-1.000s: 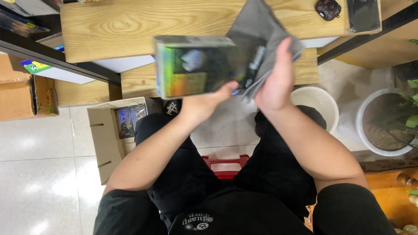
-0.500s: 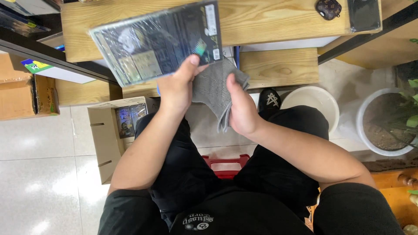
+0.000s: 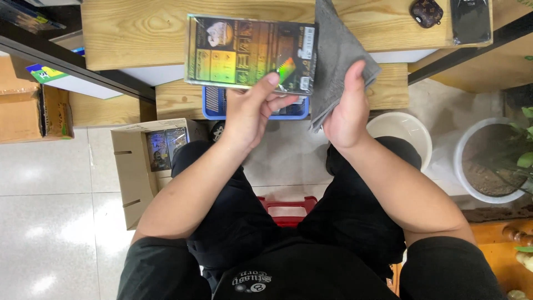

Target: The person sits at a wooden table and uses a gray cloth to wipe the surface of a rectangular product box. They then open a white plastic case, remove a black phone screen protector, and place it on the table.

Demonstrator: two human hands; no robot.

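The left hand (image 3: 250,114) holds a flat rectangular package (image 3: 251,53) with a dark, glossy printed face, raised in front of the near edge of the wooden worktop (image 3: 139,28). Its thumb presses on the lower right part of the printed face, while the other fingers curl behind the package, so the hand pinches the package by its lower edge. The package lies roughly level, tilted slightly down to the right, and hides part of the worktop's front edge.

The right hand (image 3: 347,108) holds a grey cloth (image 3: 338,55) just beside the package's right edge. The fingers lie pressed together and flat against the cloth, which rises above the hand over the worktop and hangs in a fold below it. Cloth and package appear to touch along the package's right side.

Beneath the hands, a blue tray (image 3: 214,105) sits on a lower wooden shelf (image 3: 177,100). At the worktop's far right corner lie a small dark pouch (image 3: 426,12) and a black phone (image 3: 471,21). On the floor to the left stands an open cardboard box (image 3: 136,161) holding similar packages. To the right stand a white bucket (image 3: 408,130) and a white plant pot (image 3: 488,166). A red stool (image 3: 288,208) shows between the person's legs.
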